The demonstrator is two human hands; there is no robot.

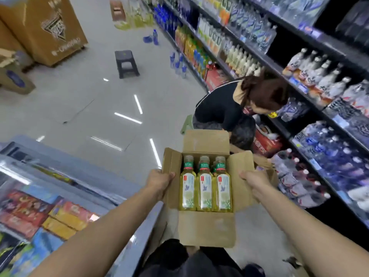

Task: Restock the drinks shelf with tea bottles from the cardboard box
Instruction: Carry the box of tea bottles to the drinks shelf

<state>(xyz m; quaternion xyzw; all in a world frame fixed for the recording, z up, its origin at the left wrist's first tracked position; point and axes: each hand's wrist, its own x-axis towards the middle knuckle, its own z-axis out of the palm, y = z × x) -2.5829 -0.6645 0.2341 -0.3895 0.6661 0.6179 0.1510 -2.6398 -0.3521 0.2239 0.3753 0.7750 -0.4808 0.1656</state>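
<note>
An open cardboard box (207, 228) is held in front of me, flaps spread, tipped so its contents face the camera. Inside lie three tea bottles (205, 188) side by side, with yellow-green liquid, pale labels and brownish caps; more seem to sit beneath them. My left hand (158, 181) grips the box's left flap and side. My right hand (254, 181) grips the right flap. The drinks shelf (311, 120) runs along the right side, full of bottles.
A person in a dark top (221, 105) crouches right beyond the box, at the shelf. A chest freezer (60, 188) stands at my left. A dark stool (126, 63), loose bottles (178, 63) and big cartons (46, 27) sit on the aisle floor farther off.
</note>
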